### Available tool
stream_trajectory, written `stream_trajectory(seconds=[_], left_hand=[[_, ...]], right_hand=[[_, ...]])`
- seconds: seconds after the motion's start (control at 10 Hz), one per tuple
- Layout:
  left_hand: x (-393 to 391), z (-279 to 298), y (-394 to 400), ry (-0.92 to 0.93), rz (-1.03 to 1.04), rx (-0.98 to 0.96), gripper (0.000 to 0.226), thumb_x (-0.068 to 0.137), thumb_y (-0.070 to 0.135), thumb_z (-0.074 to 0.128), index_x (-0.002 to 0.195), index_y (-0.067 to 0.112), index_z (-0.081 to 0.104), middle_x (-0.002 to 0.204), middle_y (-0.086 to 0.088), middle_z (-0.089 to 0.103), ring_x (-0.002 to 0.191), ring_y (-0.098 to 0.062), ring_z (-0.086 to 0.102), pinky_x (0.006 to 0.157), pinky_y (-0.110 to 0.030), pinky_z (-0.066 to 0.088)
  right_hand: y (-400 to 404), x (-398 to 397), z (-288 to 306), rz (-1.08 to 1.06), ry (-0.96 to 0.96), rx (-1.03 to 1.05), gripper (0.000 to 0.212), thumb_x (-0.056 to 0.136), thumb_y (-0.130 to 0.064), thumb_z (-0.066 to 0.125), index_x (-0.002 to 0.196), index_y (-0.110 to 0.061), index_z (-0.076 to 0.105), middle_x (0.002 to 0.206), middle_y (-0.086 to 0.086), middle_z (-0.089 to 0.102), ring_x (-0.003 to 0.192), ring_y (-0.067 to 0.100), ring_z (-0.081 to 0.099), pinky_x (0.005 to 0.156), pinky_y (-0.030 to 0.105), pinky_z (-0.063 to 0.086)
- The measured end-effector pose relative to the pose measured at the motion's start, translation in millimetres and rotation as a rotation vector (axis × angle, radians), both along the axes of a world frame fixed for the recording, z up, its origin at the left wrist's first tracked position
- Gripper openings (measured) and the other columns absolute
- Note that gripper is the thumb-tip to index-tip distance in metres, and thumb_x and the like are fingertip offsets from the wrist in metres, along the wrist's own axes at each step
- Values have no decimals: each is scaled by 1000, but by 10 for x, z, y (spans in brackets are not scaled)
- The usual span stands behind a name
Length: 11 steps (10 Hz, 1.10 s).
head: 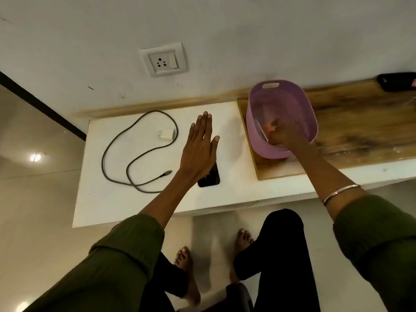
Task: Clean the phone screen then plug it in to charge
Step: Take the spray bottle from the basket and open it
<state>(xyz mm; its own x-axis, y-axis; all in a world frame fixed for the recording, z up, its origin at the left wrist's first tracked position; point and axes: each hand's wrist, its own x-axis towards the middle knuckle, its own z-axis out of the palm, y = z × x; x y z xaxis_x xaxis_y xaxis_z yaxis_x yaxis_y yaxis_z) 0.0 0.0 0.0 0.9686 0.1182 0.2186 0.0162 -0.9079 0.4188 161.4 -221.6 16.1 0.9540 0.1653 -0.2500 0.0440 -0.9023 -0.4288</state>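
A black phone (210,177) lies flat on the white table (112,203), mostly hidden under my left hand (199,148), which hovers flat over it with fingers stretched and nothing held. To the left lies a white charger plug (167,134) with a grey cable (126,158) looped on the table, its connector end near the phone. My right hand (280,135) reaches down inside a purple perforated basket (292,97). Something orange and blurred sits at its fingers; whether it is gripped I cannot tell. A white wall socket (163,60) is above the table.
The basket stands on a wooden shelf (360,122) to the right of the table. A dark object (396,81) lies at the shelf's far right end. My bare feet (244,238) stand on the tiled floor below the table's front edge.
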Motion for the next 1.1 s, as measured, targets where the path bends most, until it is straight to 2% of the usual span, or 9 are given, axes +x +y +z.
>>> stream_trajectory(seconds=[0.1,0.3,0.5,0.6,0.7,0.8,0.9,1.0,1.1], left_hand=[[48,-13,1,19,19,-27,60,106,32,24,156,4,5,165,-11,3,153,-20,-2,126,-39,5],[70,-150,73,52,30,-49,60,106,32,24,156,4,5,165,-11,4,153,-21,-1,126,-38,5],[25,-222,92,52,46,-85,60,106,31,24,155,3,6,165,-12,4,153,-21,-1,126,-39,6],[-22,-206,108,46,50,-76,59,106,32,23,155,3,7,165,-12,5,153,-21,0,126,-39,7],[-40,-158,157,42,56,-79,59,106,32,23,156,4,6,165,-11,5,153,-21,-1,126,-38,6],[-54,-27,221,23,75,-68,59,106,32,23,156,5,7,165,-10,5,153,-19,-1,125,-31,-2],[-77,93,238,2,76,-49,59,106,32,23,156,5,7,165,-10,5,153,-19,-1,125,-30,-3],[-154,291,221,-42,67,-34,59,107,32,23,156,5,5,166,-9,4,153,-19,-2,126,-36,3],[-227,404,214,-57,67,-31,58,107,31,24,156,6,5,166,-9,3,153,-18,-3,126,-37,4]], right_hand=[[34,38,-95,72,201,-128,40,88,-17,60,126,-5,58,125,20,58,117,36,54,97,42,43],[120,273,-351,120,248,-239,46,86,-20,59,130,-8,56,138,22,50,128,42,46,103,50,38],[202,296,-482,96,180,-250,35,90,-17,55,121,-2,61,125,24,57,119,43,51,98,48,42],[290,292,-376,53,242,-260,29,95,-19,52,114,2,57,105,22,57,113,40,54,97,44,43],[269,282,-239,35,214,-205,28,90,-20,60,109,1,60,97,16,59,102,37,61,90,43,48],[149,258,83,15,82,-57,21,85,-20,66,92,0,66,77,11,67,74,26,66,70,33,54],[98,218,363,34,-9,-81,18,84,-16,65,85,1,68,72,12,66,70,27,65,62,27,48],[74,141,809,75,-169,-106,29,82,-23,70,80,6,64,80,20,63,78,35,62,62,27,40],[67,70,1095,56,-262,-101,35,73,-25,76,77,7,61,76,21,62,77,37,63,62,29,41]])
